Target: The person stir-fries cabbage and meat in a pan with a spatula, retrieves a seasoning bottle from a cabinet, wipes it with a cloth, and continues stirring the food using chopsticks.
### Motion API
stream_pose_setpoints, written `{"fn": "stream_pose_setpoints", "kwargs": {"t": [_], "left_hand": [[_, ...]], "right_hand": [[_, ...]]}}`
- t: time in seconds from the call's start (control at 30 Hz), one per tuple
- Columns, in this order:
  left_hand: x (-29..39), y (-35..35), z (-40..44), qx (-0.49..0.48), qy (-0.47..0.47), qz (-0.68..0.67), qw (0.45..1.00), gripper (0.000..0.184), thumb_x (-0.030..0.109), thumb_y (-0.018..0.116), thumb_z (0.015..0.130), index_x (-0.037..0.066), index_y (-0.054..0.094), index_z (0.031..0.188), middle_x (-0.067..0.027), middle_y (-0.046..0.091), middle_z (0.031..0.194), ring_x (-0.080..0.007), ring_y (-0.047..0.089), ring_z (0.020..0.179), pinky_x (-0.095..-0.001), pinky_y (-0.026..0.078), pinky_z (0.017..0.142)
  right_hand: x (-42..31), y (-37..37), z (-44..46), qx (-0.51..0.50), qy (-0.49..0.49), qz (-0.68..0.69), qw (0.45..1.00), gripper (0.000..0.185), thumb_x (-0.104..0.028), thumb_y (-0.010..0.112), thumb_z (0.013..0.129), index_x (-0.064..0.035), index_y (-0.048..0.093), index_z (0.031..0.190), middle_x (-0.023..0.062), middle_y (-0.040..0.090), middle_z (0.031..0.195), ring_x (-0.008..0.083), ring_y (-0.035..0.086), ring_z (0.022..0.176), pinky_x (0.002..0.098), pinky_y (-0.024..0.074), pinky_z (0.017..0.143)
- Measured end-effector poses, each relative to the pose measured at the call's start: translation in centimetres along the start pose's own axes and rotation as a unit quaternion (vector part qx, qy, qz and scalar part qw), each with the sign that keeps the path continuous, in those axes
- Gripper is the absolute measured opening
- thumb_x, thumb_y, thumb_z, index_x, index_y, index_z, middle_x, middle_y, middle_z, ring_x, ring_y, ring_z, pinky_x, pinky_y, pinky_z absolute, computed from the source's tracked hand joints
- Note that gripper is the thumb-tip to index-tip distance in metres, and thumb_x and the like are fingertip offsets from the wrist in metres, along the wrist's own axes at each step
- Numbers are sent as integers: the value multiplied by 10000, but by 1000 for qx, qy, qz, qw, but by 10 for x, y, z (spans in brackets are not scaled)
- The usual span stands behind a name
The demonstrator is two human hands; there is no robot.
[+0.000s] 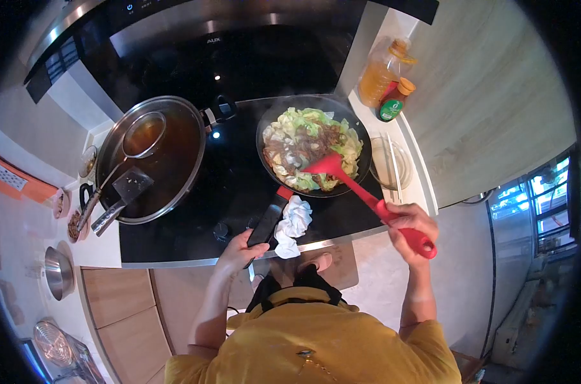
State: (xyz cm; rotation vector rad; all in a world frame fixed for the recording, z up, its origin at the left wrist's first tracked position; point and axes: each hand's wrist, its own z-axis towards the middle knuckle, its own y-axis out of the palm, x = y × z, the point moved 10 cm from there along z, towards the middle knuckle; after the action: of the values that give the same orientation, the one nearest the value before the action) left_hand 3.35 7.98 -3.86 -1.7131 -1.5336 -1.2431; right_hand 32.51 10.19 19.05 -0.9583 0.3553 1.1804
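A dark frying pan [260,131] sits on the black cooktop, filled with chopped cabbage [351,144] and brown strips [316,141] that look like meat or noodles. My left hand [242,251] is closed around the pan's black handle [269,217], which has a red end by the pan. In my right hand [415,225] is a red spatula [361,191], its blade resting in the food near the pan's middle. A crumpled white paper towel [294,224] lies beside the handle, close to my left hand.
On the left, a wide pan [188,185] of brown liquid holds a strainer [144,136], with a metal turner [124,195] across its rim. An oil jug [379,77], a dark bottle [396,99] and chopsticks [394,169] over a glass bowl [405,163] stand on the right ledge.
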Motion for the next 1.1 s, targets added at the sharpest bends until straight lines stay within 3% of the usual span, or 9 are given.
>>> {"fn": "stream_pose_setpoints", "kwargs": {"t": [0.13, 0.2, 0.4, 0.6, 0.87, 1.03, 1.1], "left_hand": [[-6, -1, 4, -12, 9, 12, 1000, 230, 118, 673, 833, 39, 575, 1026, 34, 550, 751, -43, 482, 657, -192, 393, 591], [-1, -4, 3, 3, 16, 2, 1000, 224, 122, 675, 832, 39, 574, 1015, 36, 546, 740, -44, 479, 646, -195, 389, 584], [-5, -4, 3, 10, 20, 7, 1000, 238, 143, 680, 829, 35, 570, 1009, 34, 541, 736, -48, 473, 646, -201, 384, 577], [-6, -5, 3, 4, 5, 13, 1000, 233, 143, 679, 829, 41, 571, 1008, 35, 545, 746, -47, 478, 652, -197, 384, 585], [-3, -4, 2, -1, 18, -10, 1000, 266, 140, 682, 826, 37, 576, 1046, 33, 550, 757, -51, 481, 657, -200, 388, 594], [-3, -3, 2, -6, 24, -8, 1000, 253, 142, 686, 825, 34, 580, 1028, 28, 552, 752, -54, 486, 658, -203, 392, 602], [5, -2, 1, 0, 39, -3, 999, 189, 166, 690, 814, 68, 576, 928, 36, 540, 687, -46, 480, 602, -208, 361, 541]], "right_hand": [[3, 17, -7, -63, 24, -40, 997, 118, -45, 676, 645, 6, 638, 743, 224, 666, 928, 278, 653, 807, 342, 509, 762], [-3, 5, 1, -25, 16, -29, 999, 134, 27, 671, 623, -13, 652, 750, 195, 668, 943, 262, 656, 793, 318, 512, 727], [-11, -21, -1, 30, 32, -33, 998, 104, 26, 667, 633, -5, 633, 726, 190, 668, 915, 255, 656, 767, 315, 510, 714], [-20, -4, 13, -85, 43, -43, 995, 141, 44, 663, 617, -2, 646, 748, 170, 674, 872, 237, 644, 743, 302, 494, 675], [-1, -20, 21, 19, 43, -12, 999, 147, 58, 664, 622, 6, 641, 757, 166, 668, 873, 250, 654, 791, 305, 501, 709], [-5, -9, 24, -65, 40, -90, 993, 150, 64, 667, 628, 3, 637, 762, 163, 659, 826, 246, 659, 807, 309, 505, 718], [-9, -8, 27, -75, 39, -93, 992, 150, 69, 665, 630, 2, 637, 762, 161, 662, 832, 243, 657, 803, 308, 505, 717]]}}
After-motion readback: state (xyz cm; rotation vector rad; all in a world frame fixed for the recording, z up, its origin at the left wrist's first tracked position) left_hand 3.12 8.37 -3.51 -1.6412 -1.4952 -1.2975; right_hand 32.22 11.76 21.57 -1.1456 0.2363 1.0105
